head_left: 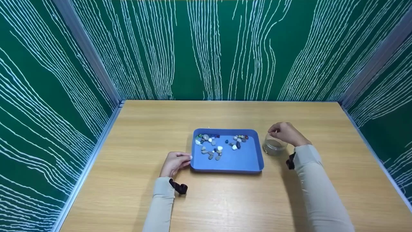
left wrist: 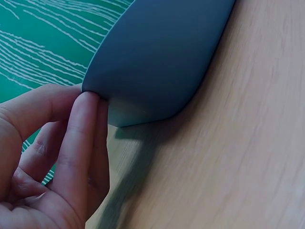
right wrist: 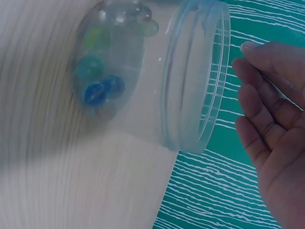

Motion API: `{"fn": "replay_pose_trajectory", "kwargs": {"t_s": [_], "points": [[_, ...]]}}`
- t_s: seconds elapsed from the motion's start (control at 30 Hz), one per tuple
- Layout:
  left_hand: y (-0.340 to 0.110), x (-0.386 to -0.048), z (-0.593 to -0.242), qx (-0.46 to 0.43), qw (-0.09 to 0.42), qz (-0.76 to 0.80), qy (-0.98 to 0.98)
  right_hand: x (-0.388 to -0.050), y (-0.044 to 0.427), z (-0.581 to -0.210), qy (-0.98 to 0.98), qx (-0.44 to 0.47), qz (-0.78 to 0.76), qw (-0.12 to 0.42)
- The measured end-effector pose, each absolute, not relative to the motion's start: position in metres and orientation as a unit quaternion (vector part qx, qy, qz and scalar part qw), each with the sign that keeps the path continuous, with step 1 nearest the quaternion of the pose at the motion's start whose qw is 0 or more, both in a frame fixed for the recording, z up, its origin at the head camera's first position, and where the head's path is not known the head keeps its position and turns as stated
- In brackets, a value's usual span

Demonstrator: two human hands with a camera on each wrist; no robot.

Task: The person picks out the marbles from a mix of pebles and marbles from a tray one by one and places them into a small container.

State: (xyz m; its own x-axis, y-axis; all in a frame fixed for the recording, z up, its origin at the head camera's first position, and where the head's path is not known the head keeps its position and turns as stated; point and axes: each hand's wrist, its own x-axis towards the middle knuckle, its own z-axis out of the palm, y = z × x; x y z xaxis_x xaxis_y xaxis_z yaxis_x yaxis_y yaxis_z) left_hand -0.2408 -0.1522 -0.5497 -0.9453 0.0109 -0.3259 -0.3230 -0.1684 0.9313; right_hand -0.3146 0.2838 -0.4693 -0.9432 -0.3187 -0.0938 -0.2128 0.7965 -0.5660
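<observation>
A shallow blue tray [head_left: 239, 161] sits on the table, holding pebbles [head_left: 210, 153] and glass marbles. My left hand [head_left: 175, 162] pinches the tray's left rim; in the left wrist view, the thumb and fingers [left wrist: 86, 124] meet at the tray's edge [left wrist: 157, 52]. To the tray's right stands a clear open jar [head_left: 273, 146]. Several blue, green and clear marbles [right wrist: 95, 93] lie at its bottom in the right wrist view. Over the jar's mouth hovers my right hand [head_left: 288, 133], fingers loosely bent with the thumb near the index finger. Nothing shows between these fingertips [right wrist: 248, 47].
Inside the tray, stones lie in loose groups at the left and at the upper right. The wooden table [head_left: 225, 206] meets green panels [head_left: 202, 48] with white wavy lines at the back and both sides. Grey posts [head_left: 93, 54] mark the corners.
</observation>
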Motion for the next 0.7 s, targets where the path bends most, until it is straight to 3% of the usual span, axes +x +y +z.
{"fn": "replay_pose_trajectory", "kwargs": {"t_s": [0.7], "points": [[-0.153,-0.241,-0.548,-0.120,0.115,0.746,0.645,-0.328,0.242,-0.466,0.939,-0.140,-0.299,0.095]]}}
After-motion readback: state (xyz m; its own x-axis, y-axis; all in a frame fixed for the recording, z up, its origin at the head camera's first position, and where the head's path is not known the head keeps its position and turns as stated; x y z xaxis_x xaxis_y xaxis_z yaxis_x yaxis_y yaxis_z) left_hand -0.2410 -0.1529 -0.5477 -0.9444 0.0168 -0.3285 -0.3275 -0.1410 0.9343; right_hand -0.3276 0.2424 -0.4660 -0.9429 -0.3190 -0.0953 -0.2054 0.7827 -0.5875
